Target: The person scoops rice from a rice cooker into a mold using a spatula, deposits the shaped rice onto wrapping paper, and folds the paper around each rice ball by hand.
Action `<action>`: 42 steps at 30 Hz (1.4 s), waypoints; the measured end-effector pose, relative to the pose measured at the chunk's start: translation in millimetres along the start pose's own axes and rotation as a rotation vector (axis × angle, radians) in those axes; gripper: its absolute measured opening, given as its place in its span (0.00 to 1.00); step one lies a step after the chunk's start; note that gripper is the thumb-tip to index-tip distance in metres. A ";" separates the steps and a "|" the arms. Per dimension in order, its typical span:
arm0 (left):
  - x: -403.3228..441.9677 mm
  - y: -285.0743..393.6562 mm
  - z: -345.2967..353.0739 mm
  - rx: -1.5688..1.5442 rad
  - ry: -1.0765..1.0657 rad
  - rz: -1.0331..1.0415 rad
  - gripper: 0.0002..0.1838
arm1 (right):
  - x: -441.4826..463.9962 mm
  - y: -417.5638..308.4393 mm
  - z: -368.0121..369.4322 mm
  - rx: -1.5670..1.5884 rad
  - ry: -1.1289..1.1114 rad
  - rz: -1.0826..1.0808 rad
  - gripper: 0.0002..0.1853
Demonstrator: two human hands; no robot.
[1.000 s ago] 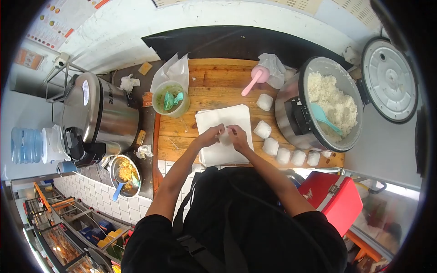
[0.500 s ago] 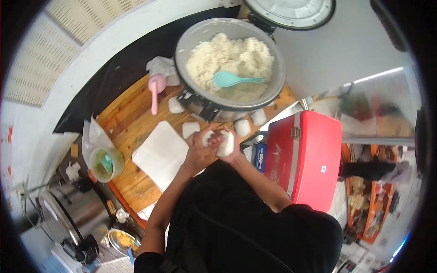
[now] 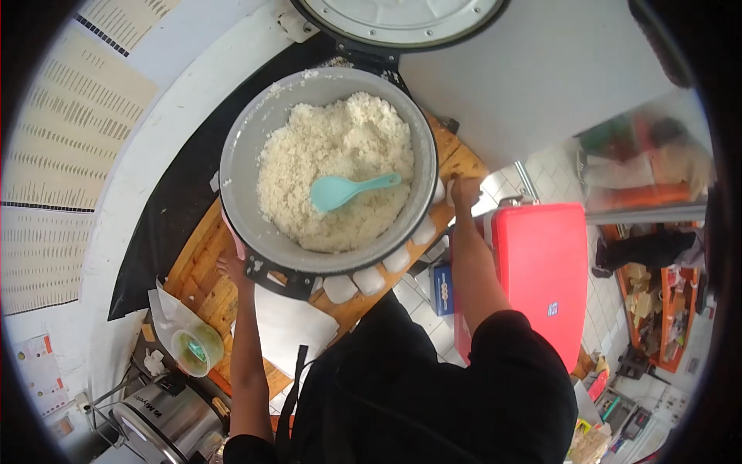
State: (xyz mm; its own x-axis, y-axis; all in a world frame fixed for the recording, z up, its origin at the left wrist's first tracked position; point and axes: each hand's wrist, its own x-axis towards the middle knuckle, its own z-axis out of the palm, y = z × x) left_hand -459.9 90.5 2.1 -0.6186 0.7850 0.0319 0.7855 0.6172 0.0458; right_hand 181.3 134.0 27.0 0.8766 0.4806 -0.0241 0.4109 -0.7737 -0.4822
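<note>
At the table's right end my right hand (image 3: pixel 466 190) is closed round the side of a white block of pressed rice (image 3: pixel 450 193), partly hidden by the fingers. My left hand (image 3: pixel 233 267) reaches over the wooden table (image 3: pixel 202 267) with fingers apart, next to a pink scoop (image 3: pixel 234 235) at the pot's left side. A large grey pot (image 3: pixel 238 197) holds cooked rice (image 3: pixel 309 147) with a turquoise rice paddle (image 3: pixel 337 192) lying on it. Several white rice blocks (image 3: pixel 340 288) line the table's front edge along the pot.
White sheets (image 3: pixel 290 325) lie before the pot. A green-tinted tub (image 3: pixel 197 349) stands at the left, above a metal cooker (image 3: pixel 166 417). A red cooler box (image 3: pixel 541 271) stands to the right. The pot's raised lid (image 3: pixel 402 19) is behind. A person (image 3: pixel 649 166) is at the far right.
My hands, earlier together around rice in front of the pot, have parted: left to the pot's left side, right to the table's right end. The view has shifted. The scoop sits closer to the pot.
</note>
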 end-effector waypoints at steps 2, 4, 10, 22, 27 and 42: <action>27.8 -5.3 28.6 0.107 -0.051 0.027 0.42 | 3.4 -3.8 2.7 -0.193 0.213 -0.052 0.28; 34.6 -20.3 60.9 0.036 0.103 0.207 0.43 | 15.0 -20.6 -0.1 -0.164 0.351 0.037 0.25; 56.4 -9.5 70.8 -0.297 -0.029 0.199 0.40 | -102.2 -226.3 -225.8 0.875 -0.219 -0.784 0.10; 42.9 -8.8 -42.2 -1.031 -0.328 0.262 0.53 | -164.2 -261.0 -128.1 -0.405 -0.641 -2.171 0.13; -10.7 -57.8 -102.6 -1.556 -0.579 0.067 0.32 | -167.6 -301.9 -183.8 -0.711 -0.470 -1.632 0.08; -68.6 -63.2 -173.3 -1.841 -0.458 0.345 0.44 | -239.4 -300.0 -153.1 -0.665 -1.050 -1.676 0.12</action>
State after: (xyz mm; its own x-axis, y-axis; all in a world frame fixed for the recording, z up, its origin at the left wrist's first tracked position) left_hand -470.0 -11.6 170.1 -0.1731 0.9832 0.0580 -0.3160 -0.1112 0.9422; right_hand -113.5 187.9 311.5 -0.6935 0.5294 -0.4886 0.6934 0.6747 -0.2532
